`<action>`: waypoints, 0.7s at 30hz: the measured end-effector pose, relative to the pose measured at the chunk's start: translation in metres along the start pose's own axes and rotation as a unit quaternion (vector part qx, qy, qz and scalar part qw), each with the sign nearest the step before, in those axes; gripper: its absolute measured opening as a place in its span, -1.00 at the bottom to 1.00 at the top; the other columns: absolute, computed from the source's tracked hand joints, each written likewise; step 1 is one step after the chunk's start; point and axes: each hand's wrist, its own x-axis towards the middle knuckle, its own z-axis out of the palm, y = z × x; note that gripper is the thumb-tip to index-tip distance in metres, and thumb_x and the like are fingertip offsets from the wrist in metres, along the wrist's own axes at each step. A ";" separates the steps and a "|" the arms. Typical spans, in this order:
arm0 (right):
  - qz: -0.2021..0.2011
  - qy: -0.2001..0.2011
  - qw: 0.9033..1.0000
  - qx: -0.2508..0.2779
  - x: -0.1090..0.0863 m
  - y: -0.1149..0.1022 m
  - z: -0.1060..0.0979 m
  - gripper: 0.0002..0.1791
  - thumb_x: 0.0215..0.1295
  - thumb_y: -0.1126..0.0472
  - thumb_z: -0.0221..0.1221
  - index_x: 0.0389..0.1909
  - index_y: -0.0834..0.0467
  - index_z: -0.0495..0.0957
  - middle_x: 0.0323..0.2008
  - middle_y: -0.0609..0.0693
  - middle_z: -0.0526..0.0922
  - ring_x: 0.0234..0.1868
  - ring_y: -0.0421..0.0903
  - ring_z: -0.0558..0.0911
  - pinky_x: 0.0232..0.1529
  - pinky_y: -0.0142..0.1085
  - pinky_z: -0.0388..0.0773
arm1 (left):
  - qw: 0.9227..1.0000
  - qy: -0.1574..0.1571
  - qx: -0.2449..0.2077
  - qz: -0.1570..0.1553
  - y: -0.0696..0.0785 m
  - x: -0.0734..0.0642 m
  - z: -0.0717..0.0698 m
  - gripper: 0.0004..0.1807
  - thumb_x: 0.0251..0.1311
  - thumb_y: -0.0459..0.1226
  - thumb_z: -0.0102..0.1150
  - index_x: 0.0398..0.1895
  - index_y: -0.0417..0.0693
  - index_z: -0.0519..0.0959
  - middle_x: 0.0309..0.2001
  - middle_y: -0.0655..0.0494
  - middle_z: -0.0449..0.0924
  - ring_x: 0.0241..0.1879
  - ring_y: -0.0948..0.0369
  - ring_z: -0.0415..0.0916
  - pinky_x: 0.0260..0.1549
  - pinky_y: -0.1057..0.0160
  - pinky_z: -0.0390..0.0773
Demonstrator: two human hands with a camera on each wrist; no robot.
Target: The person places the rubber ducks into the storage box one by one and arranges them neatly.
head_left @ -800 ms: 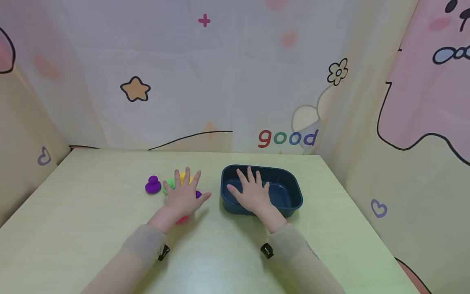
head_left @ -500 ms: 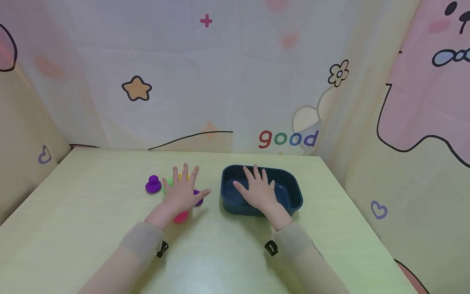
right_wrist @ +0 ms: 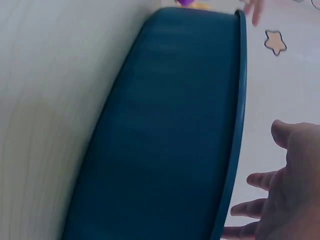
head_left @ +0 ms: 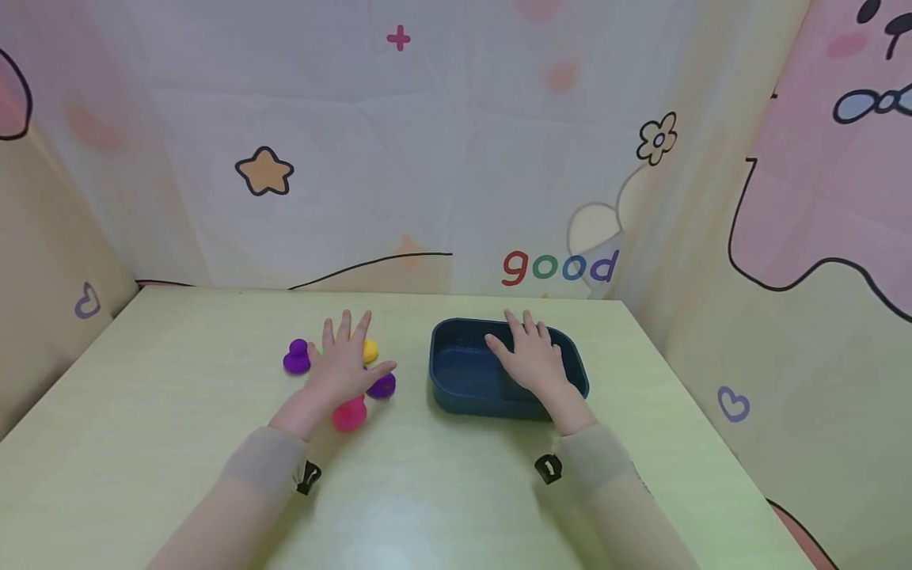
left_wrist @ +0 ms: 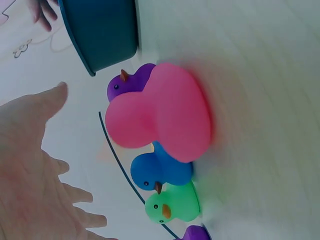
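Head view: a person's left hand [head_left: 342, 366] hangs over a cluster of small toy ducks with its fingers spread apart, holding nothing. Around it on the pale table [head_left: 427, 491] sit a pink duck [head_left: 349, 414] near the wrist, a purple duck [head_left: 381, 386] by the thumb, a yellow toy [head_left: 370, 351] beyond it, and another purple toy [head_left: 297, 358] to the left of the fingers. Left wrist view adds a blue duck [left_wrist: 160, 167] and a green duck [left_wrist: 172, 202] standing upright in the row behind the pink one; whether those ducks touch cannot be told. That hand shows there in the air, apart from them all.

The right hand [head_left: 534, 356] is over the right part of a dark blue tub [head_left: 484, 404], its fingers apart and gripping nothing. The tub stands upright to the right of the ducks. Behind the table, a printed cloth [head_left: 342, 87] bears a star [head_left: 264, 171] and the word "good" [head_left: 560, 267].
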 end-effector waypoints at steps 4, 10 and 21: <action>0.010 0.016 1.000 0.007 0.002 0.013 -0.009 -0.21 0.48 -0.21 -0.12 0.53 0.17 -0.01 0.51 0.35 -0.03 0.48 0.40 0.01 0.33 0.38 0.09 | 1.000 -0.001 -0.017 -0.013 -0.004 0.000 -0.005 0.08 0.20 0.11 0.22 0.59 0.03 -0.22 0.55 -0.29 -0.33 0.49 -0.36 -0.39 0.28 -0.52 -0.17; 0.030 0.031 0.999 0.027 0.006 0.037 -0.021 -0.23 0.51 -0.13 -0.13 0.50 0.30 0.01 0.47 0.39 0.05 0.44 0.42 0.08 0.38 0.29 0.10 | 0.999 0.013 -0.037 -0.018 -0.012 0.002 -0.014 0.11 0.15 0.05 0.28 0.57 -0.07 -0.20 0.53 -0.35 -0.21 0.46 -0.38 -0.23 0.25 -0.49 0.05; 0.056 0.023 0.992 0.111 0.010 0.082 -0.035 -0.27 0.53 -0.04 -0.13 0.40 0.48 0.08 0.34 0.50 0.23 0.36 0.39 0.27 0.36 0.17 0.24 | 0.989 0.055 -0.138 -0.013 -0.042 0.006 -0.025 0.07 0.13 -0.16 0.34 0.54 -0.25 -0.14 0.46 -0.40 0.01 0.41 -0.33 0.03 0.34 -0.29 0.15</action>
